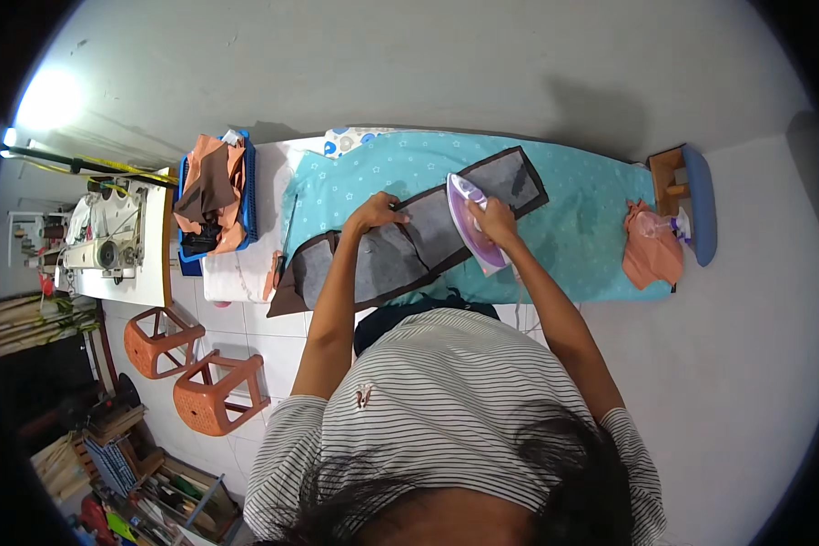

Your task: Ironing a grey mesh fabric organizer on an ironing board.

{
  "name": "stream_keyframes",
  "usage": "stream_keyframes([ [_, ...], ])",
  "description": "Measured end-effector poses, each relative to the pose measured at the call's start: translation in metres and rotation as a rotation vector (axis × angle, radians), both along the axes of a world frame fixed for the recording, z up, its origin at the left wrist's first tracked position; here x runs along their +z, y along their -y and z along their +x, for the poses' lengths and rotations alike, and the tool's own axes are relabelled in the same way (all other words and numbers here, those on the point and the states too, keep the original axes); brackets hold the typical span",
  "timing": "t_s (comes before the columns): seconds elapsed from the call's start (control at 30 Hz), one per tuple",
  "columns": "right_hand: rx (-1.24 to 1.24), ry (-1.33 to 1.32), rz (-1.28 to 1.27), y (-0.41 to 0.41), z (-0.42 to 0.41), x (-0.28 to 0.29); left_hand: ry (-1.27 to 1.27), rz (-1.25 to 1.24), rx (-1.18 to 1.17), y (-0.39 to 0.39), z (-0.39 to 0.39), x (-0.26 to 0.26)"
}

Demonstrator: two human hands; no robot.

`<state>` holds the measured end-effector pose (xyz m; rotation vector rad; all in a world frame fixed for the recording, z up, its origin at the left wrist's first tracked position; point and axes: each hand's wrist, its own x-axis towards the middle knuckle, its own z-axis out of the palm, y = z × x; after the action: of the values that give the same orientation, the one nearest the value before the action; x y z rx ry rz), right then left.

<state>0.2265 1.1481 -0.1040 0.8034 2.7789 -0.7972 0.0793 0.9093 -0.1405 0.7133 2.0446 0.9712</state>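
A long grey piece of fabric with dark brown edges (431,231) lies slantwise across a table covered with turquoise star-print cloth (580,225). My right hand (495,222) is closed around the handle of a purple and white clothes iron (469,217), whose soleplate is over the fabric right of its middle. To the left, my left hand (380,210) rests at the fabric's upper edge with its fingers bent; whether they pinch the cloth I cannot tell. A peach cloth (648,256) with a spray bottle (662,224) on it lies at the table's right end.
A blue basket (251,198) of peach and brown cloth stands at the left, near scissors (278,266). A sewing machine (92,254) is farther left. A blue padded board on a wooden stand (699,205) is at the right. Two orange plastic stools (208,403) stand on the floor.
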Motion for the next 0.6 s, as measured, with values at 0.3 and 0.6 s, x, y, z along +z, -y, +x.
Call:
stream_keyframes([
  [0.3,-0.354,0.126,-0.979,-0.012,-0.003,0.016,0.107,-0.147,0.122,0.01,0.001,0.015],
  [0.6,-0.505,0.216,-1.117,-0.012,-0.013,0.035,0.088,-0.097,0.254,0.013,0.006,-0.01],
])
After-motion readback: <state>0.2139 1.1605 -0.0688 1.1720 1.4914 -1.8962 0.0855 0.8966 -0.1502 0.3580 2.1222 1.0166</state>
